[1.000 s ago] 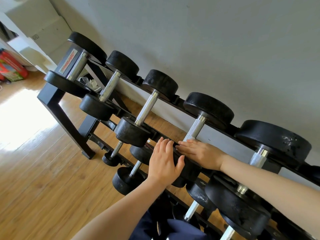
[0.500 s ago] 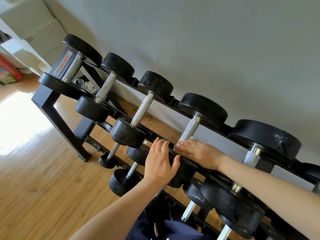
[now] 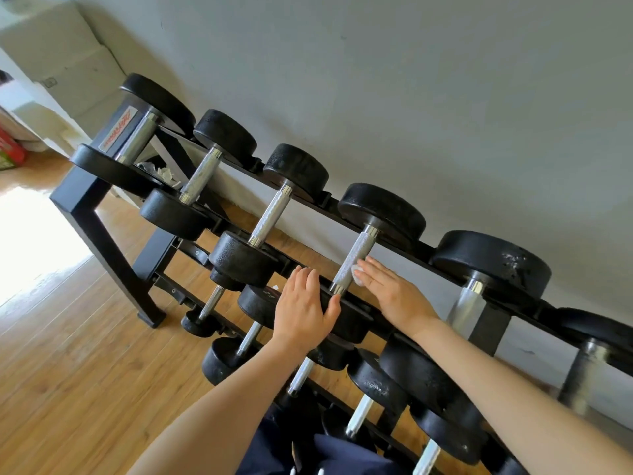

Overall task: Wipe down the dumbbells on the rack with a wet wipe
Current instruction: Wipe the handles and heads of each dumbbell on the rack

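A black rack holds several black dumbbells with chrome handles in tiers along a grey wall. My left hand lies flat, fingers straight, on the near head of the fourth top-row dumbbell. My right hand lies just right of that dumbbell's knurled handle, fingers straight, with a small white wet wipe under the fingertips and touching the handle. Most of the wipe is hidden by the fingers.
Smaller dumbbells fill the lower tiers near my legs. Crumpled white wipes lie behind the rack at its left end. Wooden floor spreads to the left, with a bright patch of sunlight. A red box sits at the far left.
My right hand has slid off the dumbbell's near head, up and to the right beside the handle, and the wipe now shows at its fingertips. My left hand stays on the head.
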`<state>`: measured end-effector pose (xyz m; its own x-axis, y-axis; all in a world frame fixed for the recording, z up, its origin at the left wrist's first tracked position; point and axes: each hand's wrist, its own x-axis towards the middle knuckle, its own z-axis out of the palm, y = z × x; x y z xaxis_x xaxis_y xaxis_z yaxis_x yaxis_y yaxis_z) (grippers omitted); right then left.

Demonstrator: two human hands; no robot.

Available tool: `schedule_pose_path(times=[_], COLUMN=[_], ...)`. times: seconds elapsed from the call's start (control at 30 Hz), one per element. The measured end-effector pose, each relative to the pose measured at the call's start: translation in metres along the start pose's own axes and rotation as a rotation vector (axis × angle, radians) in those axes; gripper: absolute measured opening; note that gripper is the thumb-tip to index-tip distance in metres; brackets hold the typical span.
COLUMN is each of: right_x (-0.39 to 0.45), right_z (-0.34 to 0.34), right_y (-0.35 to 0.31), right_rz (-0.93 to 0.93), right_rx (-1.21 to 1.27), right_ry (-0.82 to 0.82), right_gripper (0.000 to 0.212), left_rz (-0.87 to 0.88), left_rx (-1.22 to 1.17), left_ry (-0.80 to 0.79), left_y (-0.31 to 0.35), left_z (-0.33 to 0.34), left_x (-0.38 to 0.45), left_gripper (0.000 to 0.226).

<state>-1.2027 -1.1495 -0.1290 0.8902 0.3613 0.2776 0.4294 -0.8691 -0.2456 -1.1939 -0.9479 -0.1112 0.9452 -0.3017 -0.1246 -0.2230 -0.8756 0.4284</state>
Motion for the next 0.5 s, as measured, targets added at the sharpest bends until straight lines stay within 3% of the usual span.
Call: schedule_pose_path(times=[0.3,0.5], right_x=[-0.06,-0.091], right_z=[-0.049,-0.067], right_y=[-0.008,-0.027], right_rz=[0.204,0.441], right_rx=[-0.096,0.017], right_ry=[0.078,0.195], right_gripper=[0.072,0.064], left_rz=[0.004,0.303], left_rx=[0.069,0.174], left_ry=[0.034,-0.078], left_y=[0.02,0.087], left_z=[-0.013,-0.009], left_x=[-0.013,-0.027], left_gripper=[0.061,0.064])
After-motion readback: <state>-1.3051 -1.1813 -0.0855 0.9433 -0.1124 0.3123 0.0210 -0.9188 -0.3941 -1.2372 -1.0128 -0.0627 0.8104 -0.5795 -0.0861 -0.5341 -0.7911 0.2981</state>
